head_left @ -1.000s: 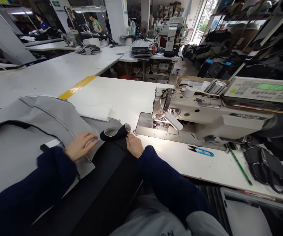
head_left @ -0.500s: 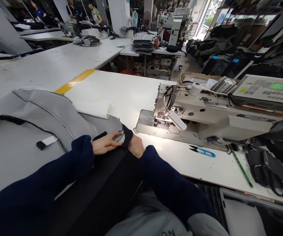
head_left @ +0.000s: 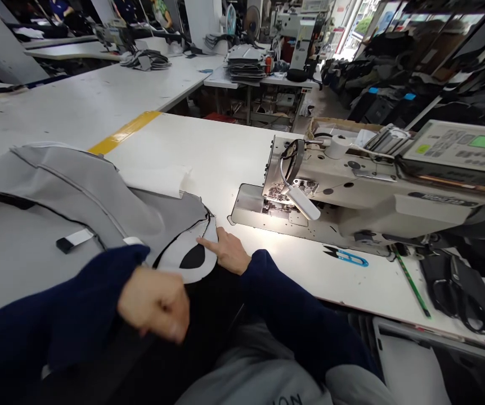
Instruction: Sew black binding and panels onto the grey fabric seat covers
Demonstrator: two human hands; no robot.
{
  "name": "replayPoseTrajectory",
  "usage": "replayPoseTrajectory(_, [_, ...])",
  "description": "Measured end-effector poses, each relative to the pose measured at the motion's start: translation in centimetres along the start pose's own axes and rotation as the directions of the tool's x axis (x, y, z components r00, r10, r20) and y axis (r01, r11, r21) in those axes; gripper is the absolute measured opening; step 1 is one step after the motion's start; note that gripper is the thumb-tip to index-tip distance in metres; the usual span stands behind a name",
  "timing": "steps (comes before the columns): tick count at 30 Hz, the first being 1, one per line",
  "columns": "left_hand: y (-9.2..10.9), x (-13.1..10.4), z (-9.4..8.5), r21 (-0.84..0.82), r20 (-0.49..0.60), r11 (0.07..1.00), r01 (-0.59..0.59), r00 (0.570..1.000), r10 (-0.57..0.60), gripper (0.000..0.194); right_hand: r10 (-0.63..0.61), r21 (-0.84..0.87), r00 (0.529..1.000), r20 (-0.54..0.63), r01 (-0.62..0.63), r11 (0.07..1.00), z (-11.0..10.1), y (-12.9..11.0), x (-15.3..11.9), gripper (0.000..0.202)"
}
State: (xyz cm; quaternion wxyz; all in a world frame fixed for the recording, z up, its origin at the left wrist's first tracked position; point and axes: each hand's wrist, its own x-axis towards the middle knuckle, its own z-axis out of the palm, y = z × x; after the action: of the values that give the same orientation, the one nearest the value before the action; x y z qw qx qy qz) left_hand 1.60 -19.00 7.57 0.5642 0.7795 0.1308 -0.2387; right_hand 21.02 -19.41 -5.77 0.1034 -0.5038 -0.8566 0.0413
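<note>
Head view: grey fabric (head_left: 94, 185) lies left-to-right lengthwise (tapering rightward).

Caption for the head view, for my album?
Right hand on fabric, left hand blurred, beside a sewing machine.

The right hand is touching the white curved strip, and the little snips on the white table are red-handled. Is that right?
Not quite: the head view shows that the little snips are blue-handled, not red-handled. They do lie on the white table, and the right hand is touching the white curved strip.
</note>
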Motion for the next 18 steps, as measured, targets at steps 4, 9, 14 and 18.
replayPoseTrajectory(4, [-0.8, 3.0, -5.7, 0.284, -0.755, 0.911, 0.298, 0.656, 0.02, 0.043, -0.015, -0.001, 0.999, -0.042, 0.015, 1.0, -0.1, -0.2, -0.2, 0.065])
replayPoseTrajectory(9, [-8.0, 7.5, -8.4, 0.386, -0.909, 0.636, 0.668, 0.393, 0.138, 0.035, 0.093, 0.086, 0.994, -0.053, -0.088, 0.992, 0.3, -0.5, -0.6, 0.068])
replayPoseTrajectory(14, [-10.3, 7.5, -7.5, 0.358, -0.905, 0.607, 0.709, 0.423, 0.039, 0.04, 0.247, 0.185, 0.968, -0.041, -0.236, 0.954, 0.5, -0.6, -0.5, 0.065])
replayPoseTrajectory(18, [-10.4, 7.8, -7.4, 0.305, -0.921, 0.63, 0.714, 0.391, 0.002, 0.045, 0.239, 0.216, 0.971, -0.022, -0.229, 0.949, 0.0, -0.7, -0.4, 0.064])
